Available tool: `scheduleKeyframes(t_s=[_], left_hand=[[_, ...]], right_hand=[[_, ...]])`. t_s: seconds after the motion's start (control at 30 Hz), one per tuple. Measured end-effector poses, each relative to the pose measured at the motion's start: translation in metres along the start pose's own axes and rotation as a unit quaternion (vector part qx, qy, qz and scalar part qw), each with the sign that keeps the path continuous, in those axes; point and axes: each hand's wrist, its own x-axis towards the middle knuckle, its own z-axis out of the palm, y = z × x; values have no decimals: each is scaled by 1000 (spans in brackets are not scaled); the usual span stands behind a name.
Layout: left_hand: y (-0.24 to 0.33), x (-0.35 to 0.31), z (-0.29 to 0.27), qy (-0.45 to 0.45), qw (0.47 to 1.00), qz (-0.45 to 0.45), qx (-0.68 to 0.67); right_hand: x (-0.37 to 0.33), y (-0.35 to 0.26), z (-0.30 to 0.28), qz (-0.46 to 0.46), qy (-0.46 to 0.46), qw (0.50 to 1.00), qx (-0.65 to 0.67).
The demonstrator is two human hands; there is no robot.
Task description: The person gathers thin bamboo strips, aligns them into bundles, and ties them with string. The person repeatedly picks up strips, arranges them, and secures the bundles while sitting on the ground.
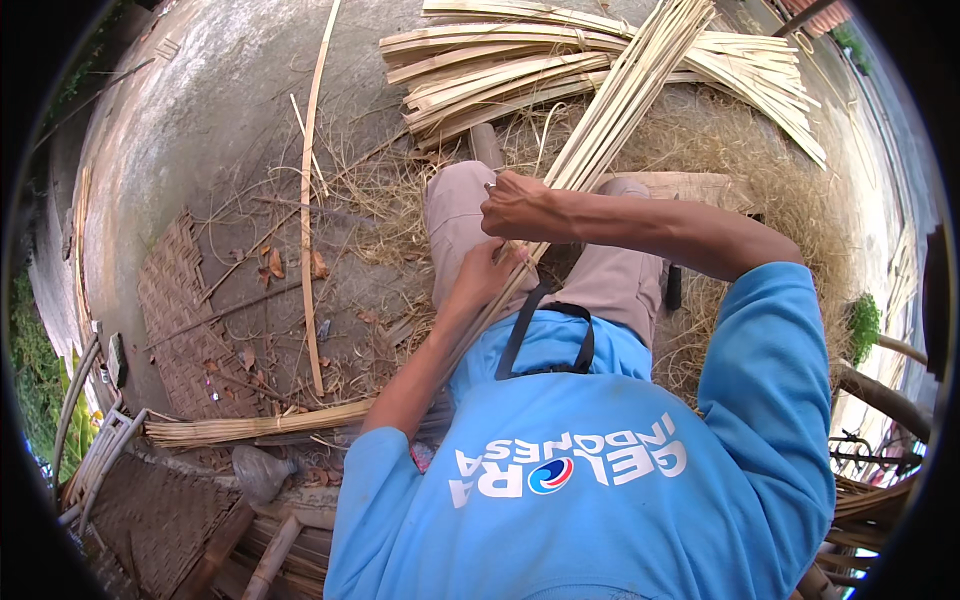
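Note:
A bundle of long, pale bamboo strips slants across my lap, fanning out at its far upper end. My left hand grips the bundle low down, close to my waist, with thumb and fingers pressed on the strips. Just beyond it, above my left knee, my right hand is closed in a fist, its forearm crossing over the bundle. What that fist holds, if anything, is hidden by its fingers. A black strap hangs at my waist, beside the bundle's lower end.
Large piles of split bamboo strips lie on the ground ahead. Fine shavings are heaped at the right. A long single strip, a woven mat, another strip bundle and a plastic bag are on the left.

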Motion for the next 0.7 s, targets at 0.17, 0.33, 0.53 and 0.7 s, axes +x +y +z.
scheduleKeyframes(t_s=[0.17, 0.33, 0.53, 0.7], left_hand=[[-5, -1, 6, 56, 998, -4, 15], [7, -4, 3, 38, 999, 4, 3], [2, 0, 6, 46, 999, 2, -5], [9, -5, 9, 71, 997, 13, 22]], right_hand=[[-18, -3, -27, -23, 14, 997, -69], [-30, 41, 5, -23, 83, 996, -21], [-63, 8, 22, 139, 74, 987, 32], [-56, -4, 31, 76, -66, 969, 225]])
